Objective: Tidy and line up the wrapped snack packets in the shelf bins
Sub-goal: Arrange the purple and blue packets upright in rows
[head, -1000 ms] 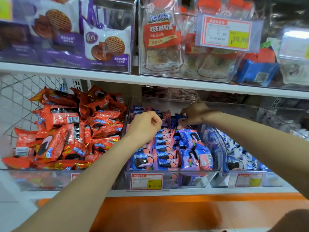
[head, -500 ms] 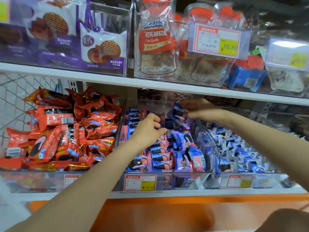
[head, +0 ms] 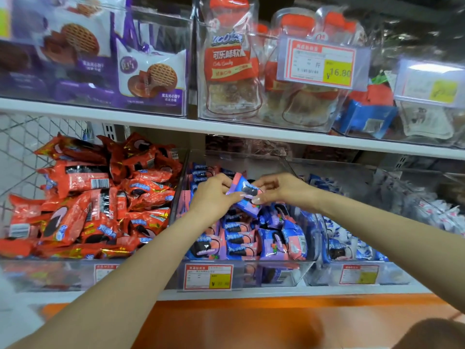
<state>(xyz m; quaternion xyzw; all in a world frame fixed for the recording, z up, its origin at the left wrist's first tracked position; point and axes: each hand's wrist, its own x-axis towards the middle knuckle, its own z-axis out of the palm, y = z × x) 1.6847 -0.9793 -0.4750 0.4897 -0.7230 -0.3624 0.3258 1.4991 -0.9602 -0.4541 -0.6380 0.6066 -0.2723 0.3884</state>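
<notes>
The left hand [head: 214, 197] and right hand [head: 281, 190] each pinch an end of one blue-and-pink snack packet [head: 244, 195], held just above the middle clear bin [head: 276, 275]. Laid label-up, square with the rows of matching packets [head: 241, 238] below, it should keep the line neat.

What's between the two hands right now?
One blue-and-pink snack packet, pinched by the left hand and right hand above the middle bin; head view shows it.

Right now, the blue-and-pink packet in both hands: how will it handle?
Probably light: the packet sits in fingertip pinches of the left hand and right hand. Glossy film looks slippery. Flattish pillow shape, so unlikely to roll.
</notes>
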